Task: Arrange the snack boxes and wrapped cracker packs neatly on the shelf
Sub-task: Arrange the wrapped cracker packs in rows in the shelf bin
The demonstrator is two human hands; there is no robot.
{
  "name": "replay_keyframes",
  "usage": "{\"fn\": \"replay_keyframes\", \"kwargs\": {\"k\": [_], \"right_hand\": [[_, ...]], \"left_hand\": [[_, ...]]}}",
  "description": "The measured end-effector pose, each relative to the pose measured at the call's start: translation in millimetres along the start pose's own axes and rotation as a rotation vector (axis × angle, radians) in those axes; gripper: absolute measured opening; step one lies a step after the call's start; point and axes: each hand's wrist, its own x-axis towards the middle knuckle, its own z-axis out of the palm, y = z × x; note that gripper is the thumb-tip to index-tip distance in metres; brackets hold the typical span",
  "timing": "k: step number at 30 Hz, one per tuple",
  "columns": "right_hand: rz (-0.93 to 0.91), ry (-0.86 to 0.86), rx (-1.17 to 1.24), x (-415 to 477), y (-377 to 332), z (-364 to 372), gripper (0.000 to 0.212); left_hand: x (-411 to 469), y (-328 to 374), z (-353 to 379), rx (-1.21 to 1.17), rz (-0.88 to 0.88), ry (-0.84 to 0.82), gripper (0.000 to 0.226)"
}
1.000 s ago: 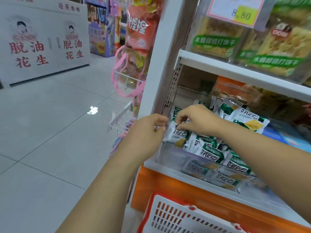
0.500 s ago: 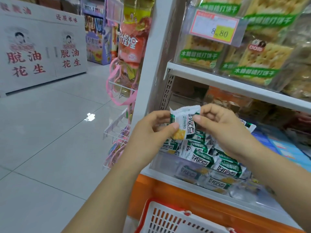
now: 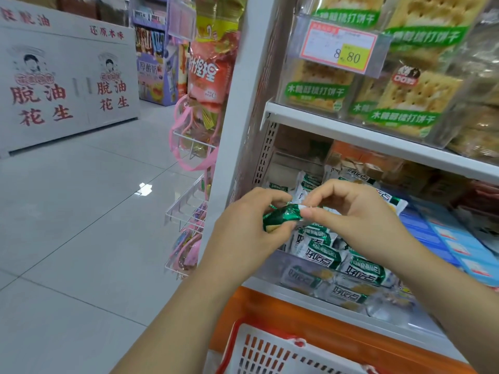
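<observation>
Both hands hold one small green-and-white foil cracker pack (image 3: 283,215) just above the clear plastic bin (image 3: 272,265) of matching wrapped packs (image 3: 324,255) on the lower shelf. Left hand (image 3: 248,230) curled round its left end; right hand (image 3: 351,214) pinches the right end. Red-and-white plastic basket (image 3: 270,352) near, below.
</observation>
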Motion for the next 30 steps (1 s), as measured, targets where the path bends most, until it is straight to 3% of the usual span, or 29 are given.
{"fn": "replay_keyframes", "kwargs": {"k": [9, 12, 16, 19, 21, 24, 30], "right_hand": [[0.098, -0.003, 0.223, -2, 6, 0, 0.005], [0.107, 0.056, 0.228, -1, 7, 1, 0.007], [0.089, 0.044, 0.064, 0, 0, -3, 0.012], [0.130, 0.050, 0.048, -2, -3, -6, 0.011], [0.172, 0.067, 0.153, -2, -3, -7, 0.020], [0.270, 0.057, 0.370, -1, -3, -7, 0.016], [0.336, 0.149, 0.442, 4, -3, -2, 0.013]], "left_hand": [[3, 2, -2, 0.036, 0.051, 0.010, 0.033], [4, 3, -1, -0.133, -0.033, -0.012, 0.029], [6, 4, -6, -0.455, -0.186, -0.020, 0.021], [5, 6, -8, -0.536, -0.224, -0.048, 0.021], [4, 6, -6, -0.551, -0.241, -0.077, 0.023], [5, 6, -2, -0.604, -0.284, -0.103, 0.019], [6, 0, 3, -0.715, -0.478, -0.118, 0.015]]}}
